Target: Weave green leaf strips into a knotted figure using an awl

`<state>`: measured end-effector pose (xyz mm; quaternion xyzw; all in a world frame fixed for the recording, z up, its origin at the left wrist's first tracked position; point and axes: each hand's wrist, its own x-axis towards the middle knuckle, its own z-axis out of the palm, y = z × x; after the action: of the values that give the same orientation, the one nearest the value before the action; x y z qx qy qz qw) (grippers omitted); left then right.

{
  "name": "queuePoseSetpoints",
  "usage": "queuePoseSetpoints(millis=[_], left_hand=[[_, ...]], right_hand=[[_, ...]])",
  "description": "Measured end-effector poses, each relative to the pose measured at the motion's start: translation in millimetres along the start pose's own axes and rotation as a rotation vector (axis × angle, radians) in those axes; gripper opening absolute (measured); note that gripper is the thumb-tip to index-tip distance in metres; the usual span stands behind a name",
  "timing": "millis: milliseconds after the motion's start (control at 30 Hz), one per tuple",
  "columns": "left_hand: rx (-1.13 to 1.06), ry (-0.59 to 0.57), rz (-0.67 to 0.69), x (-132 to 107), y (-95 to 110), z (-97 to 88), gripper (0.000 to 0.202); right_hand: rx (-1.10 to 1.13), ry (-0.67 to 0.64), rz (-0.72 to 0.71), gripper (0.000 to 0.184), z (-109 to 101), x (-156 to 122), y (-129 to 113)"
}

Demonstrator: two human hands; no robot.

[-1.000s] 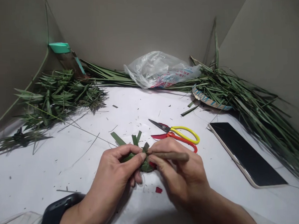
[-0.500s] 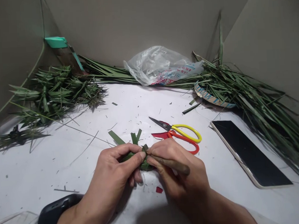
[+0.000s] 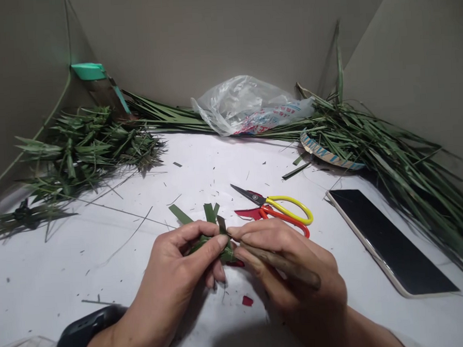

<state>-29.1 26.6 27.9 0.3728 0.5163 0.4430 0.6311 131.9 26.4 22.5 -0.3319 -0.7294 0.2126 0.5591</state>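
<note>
Between my fingers is a small woven piece of green leaf strips (image 3: pixel 228 254), its loose strip ends sticking up and out to the left. My left hand (image 3: pixel 187 261) pinches it between thumb and forefinger. In my right hand (image 3: pixel 294 263) is a slim tool with a brown wooden-looking handle (image 3: pixel 286 266); its tip meets the weave by my left thumb and is too small to make out. Just beyond the right hand lie scissors (image 3: pixel 274 205) with one yellow and one red handle, over a red scrap (image 3: pixel 249 213). A smaller red scrap (image 3: pixel 247 300) is on the white surface nearer me.
Spiky woven leaf pieces (image 3: pixel 86 145) are heaped at left, by a green-lidded bottle (image 3: pixel 90 72). A clear plastic bag (image 3: pixel 247 103) and long leaves (image 3: pixel 369 130) line the back and right. A phone (image 3: pixel 390 237) lies at right, a striped curved strip (image 3: pixel 327 153) behind it.
My right hand has shifted slightly right and turned, so more of the tool's handle shows. A dark strip end stands up higher by my left thumb. The left hand keeps its pinch.
</note>
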Motion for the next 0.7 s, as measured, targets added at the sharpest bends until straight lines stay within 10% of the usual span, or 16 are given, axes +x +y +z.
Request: queuePoseSetpoints(millis=[533,700], left_hand=[[-0.052,0.036,-0.026,1,3,1.3,0.015],[-0.007,0.032,-0.043,1,1,-1.3,0.017]], right_hand=[[-0.237,-0.245,-0.134,0.018,-11,-1,-7],[-0.179,-0.031,0.069,0.009,2,-1,-6]])
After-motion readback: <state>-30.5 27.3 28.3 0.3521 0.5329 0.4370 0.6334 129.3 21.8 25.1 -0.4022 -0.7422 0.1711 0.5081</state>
